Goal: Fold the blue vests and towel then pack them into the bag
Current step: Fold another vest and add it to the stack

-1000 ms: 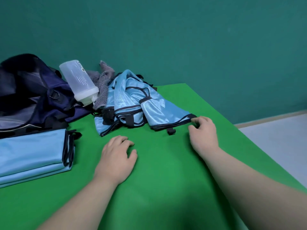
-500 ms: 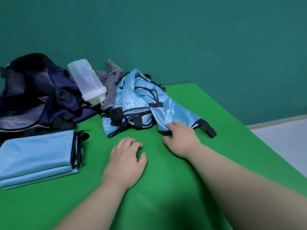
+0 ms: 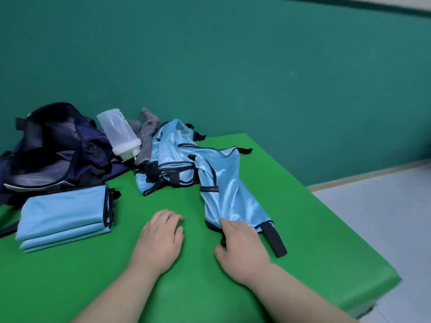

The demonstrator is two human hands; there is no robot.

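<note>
While the right hand [image 3: 242,250] lies knuckles up on the surface [image 3: 303,229], its fingers curl onto the near hem of a loose vest [image 3: 224,190], pinching the shiny cloth against the green top. That vest is light blue, satin-smooth and slightly ribbed, edged with thin dark piping; it stretches away from the hand in a long rumpled strip. A flat black strap [image 3: 275,240] hangs from its hem just right of the hand. Beyond the hand, the strip joins a crumpled pile [image 3: 170,159] of the same blue cloth, with black tabs and loops showing among its folds.

Beside it, the left hand [image 3: 161,241] rests flat, fingers loosely bent, gripping nothing. Left of that hand sits a neat rectangular stack [image 3: 63,215] of folded blue vests, their dark trim gathered at the stack's right end. Past the stack slumps a navy bag [image 3: 53,155], soft and open-mouthed, with grey lining and a metal ring on a strap. A translucent plastic bottle [image 3: 119,132] leans on the bag, white cap down. A grey ribbed towel [image 3: 145,134] is bunched between bottle and pile.

Smooth and bright green, the surface has a rounded right edge. A plain teal wall [image 3: 256,66] rises behind, and pale floor [image 3: 384,217] shows to the right.
</note>
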